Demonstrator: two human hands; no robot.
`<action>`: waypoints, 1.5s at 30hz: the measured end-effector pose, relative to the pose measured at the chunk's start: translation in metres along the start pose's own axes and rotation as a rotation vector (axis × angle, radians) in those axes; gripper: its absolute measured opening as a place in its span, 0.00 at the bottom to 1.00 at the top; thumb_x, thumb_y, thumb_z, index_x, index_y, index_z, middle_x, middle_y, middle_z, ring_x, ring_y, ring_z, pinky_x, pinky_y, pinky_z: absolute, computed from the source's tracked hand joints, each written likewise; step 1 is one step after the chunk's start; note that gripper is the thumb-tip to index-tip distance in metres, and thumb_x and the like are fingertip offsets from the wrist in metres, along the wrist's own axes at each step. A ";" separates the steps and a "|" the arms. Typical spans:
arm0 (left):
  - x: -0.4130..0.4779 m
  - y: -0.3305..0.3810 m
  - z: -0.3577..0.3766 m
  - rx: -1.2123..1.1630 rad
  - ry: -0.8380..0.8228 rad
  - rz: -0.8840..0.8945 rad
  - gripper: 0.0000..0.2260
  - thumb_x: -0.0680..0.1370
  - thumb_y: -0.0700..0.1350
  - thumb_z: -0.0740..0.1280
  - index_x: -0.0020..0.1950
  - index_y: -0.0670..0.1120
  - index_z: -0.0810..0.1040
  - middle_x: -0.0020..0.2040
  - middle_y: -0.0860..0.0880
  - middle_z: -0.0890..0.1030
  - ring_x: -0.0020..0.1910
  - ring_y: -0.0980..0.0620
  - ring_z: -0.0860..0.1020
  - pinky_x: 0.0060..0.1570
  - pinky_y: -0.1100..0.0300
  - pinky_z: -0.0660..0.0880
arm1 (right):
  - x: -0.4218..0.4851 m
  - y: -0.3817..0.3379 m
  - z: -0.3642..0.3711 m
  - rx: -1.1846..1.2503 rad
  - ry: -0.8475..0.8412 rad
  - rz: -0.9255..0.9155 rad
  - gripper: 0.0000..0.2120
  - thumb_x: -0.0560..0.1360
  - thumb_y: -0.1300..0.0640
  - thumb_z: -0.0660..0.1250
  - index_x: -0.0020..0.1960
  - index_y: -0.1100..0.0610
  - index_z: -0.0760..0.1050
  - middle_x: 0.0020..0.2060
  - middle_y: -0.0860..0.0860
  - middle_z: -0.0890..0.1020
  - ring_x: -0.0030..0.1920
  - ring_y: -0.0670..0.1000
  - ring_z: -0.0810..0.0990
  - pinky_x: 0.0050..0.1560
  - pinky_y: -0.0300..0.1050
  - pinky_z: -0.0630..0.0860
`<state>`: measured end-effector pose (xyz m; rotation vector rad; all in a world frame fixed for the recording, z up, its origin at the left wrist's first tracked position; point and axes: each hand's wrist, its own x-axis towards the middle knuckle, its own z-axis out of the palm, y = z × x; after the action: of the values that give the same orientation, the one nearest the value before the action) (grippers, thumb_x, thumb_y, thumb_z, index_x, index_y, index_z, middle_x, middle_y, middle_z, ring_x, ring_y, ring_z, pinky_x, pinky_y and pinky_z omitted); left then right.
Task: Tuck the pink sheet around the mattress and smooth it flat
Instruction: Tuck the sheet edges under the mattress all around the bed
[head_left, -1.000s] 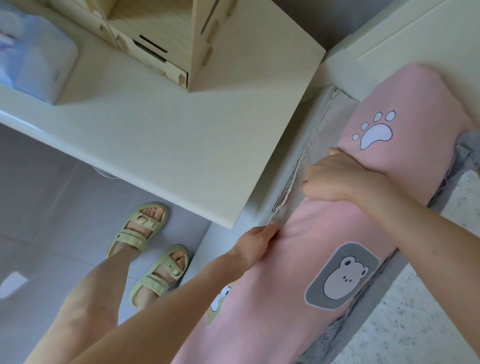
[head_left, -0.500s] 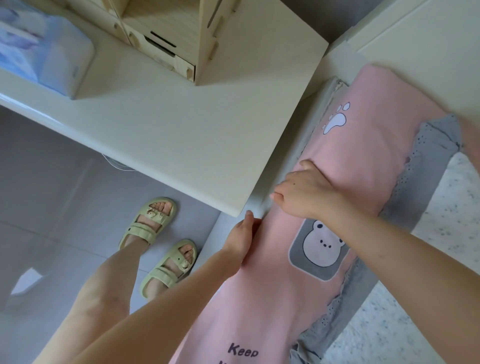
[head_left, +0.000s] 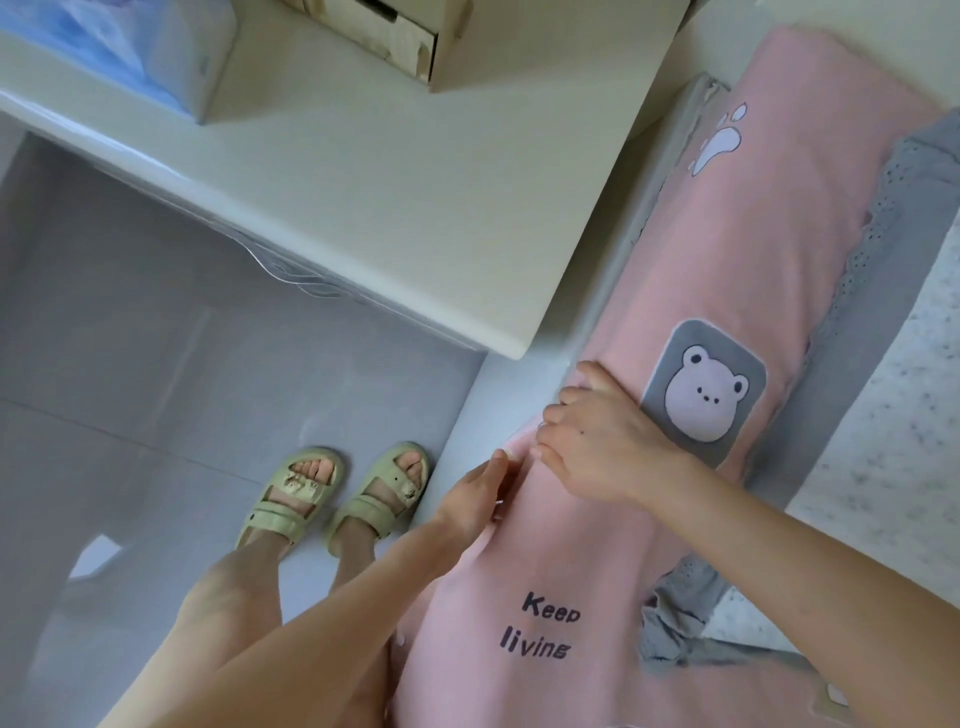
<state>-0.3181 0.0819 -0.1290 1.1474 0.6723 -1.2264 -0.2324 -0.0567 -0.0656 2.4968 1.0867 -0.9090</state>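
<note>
A cream-white rectangular desk top (head_left: 363, 208) fills the upper left. Right of it, the pink cotton sheet with a bear patch (head_left: 727, 260) runs diagonally from upper right to bottom centre, draped over the mattress edge. At centre, the right hand (head_left: 597, 441) presses it, fingers curled at the edge. Just below, the left hand (head_left: 475, 499) touches the sheet's side with straight fingers.

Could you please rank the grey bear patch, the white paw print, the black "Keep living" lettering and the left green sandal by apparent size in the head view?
1. Grey bear patch.
2. Left green sandal, though it lies farther away on the floor, so unsure.
3. Black "Keep living" lettering.
4. White paw print.
</note>
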 end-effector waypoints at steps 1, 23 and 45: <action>-0.001 -0.004 -0.001 0.021 -0.002 0.014 0.21 0.79 0.60 0.48 0.58 0.55 0.78 0.58 0.50 0.80 0.59 0.49 0.77 0.64 0.51 0.71 | 0.000 -0.009 0.003 0.001 -0.037 0.005 0.18 0.73 0.51 0.58 0.31 0.52 0.81 0.26 0.48 0.78 0.30 0.53 0.75 0.48 0.53 0.64; -0.035 -0.053 -0.044 0.060 0.115 0.405 0.09 0.80 0.45 0.60 0.53 0.54 0.80 0.56 0.59 0.74 0.57 0.60 0.71 0.57 0.73 0.64 | -0.032 -0.078 -0.031 -0.169 -0.452 -0.004 0.15 0.77 0.56 0.52 0.34 0.50 0.70 0.44 0.45 0.82 0.55 0.51 0.69 0.46 0.49 0.53; -0.034 -0.069 -0.021 -0.304 -0.219 -0.102 0.33 0.79 0.64 0.40 0.47 0.49 0.83 0.50 0.50 0.83 0.51 0.52 0.80 0.60 0.60 0.70 | -0.012 -0.067 -0.021 0.034 -0.435 0.121 0.18 0.78 0.54 0.46 0.30 0.52 0.60 0.40 0.47 0.77 0.49 0.47 0.67 0.59 0.50 0.58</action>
<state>-0.3885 0.1184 -0.1268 0.7232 0.7282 -1.2642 -0.2787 -0.0076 -0.0412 2.2073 0.7741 -1.3571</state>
